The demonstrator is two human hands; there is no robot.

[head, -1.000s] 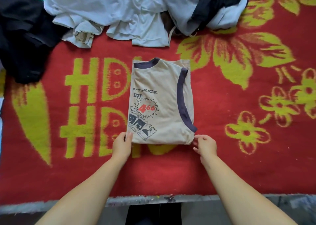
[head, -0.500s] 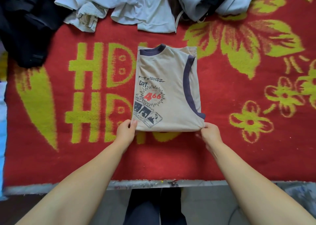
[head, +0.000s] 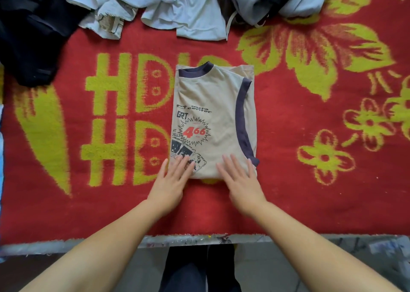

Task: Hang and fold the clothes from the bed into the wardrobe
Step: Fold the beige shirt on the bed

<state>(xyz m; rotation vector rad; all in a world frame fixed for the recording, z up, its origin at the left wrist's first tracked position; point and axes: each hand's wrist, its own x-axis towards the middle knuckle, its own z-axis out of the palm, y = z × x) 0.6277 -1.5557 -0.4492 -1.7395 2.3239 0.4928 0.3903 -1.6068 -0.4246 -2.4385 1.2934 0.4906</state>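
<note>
A tan shirt (head: 214,123) with dark blue trim lies folded flat in a neat block on the red blanket (head: 288,192). Its red "466" print faces up. More clothes (head: 188,5) sit in a messy heap at the blanket's far edge.

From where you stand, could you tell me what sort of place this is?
Probably a bedroom: a red flowered blanket covers what looks like a bed, with a folded beige shirt and a heap of unfolded clothes on it.

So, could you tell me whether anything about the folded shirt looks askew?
Nothing stands out. The beige shirt lies folded in a neat rectangle on the red blanket, with the left hand and right hand flat on its near edge.
</note>
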